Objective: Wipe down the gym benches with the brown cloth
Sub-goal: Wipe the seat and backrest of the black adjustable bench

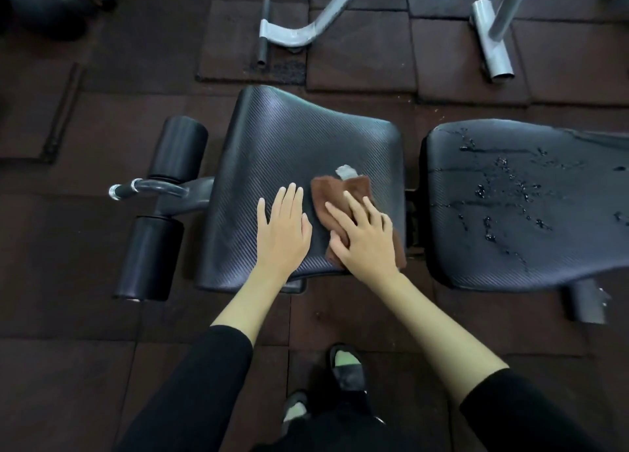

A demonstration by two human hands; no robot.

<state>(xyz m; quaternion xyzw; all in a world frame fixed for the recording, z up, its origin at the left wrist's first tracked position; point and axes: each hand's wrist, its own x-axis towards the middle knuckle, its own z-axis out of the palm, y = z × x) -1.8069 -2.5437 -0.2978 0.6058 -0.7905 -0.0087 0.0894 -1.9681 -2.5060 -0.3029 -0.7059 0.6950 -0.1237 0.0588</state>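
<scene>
A black ribbed seat pad point(289, 152) of a gym bench fills the middle. The brown cloth point(332, 191) lies on its right half, with a white label at its far edge. My right hand point(366, 235) presses flat on the cloth, fingers spread. Just left of the cloth, my left hand point(284, 228) rests flat on the bare pad with nothing in it. To the right is the bench's back pad point(503, 247), covered with water drops and streaks.
Two black foam rollers point(178, 148) and a curved handle point(143, 189) stick out left of the seat. Grey metal frame legs point(493, 39) stand on the dark rubber floor tiles behind. My feet point(345, 371) are below the bench.
</scene>
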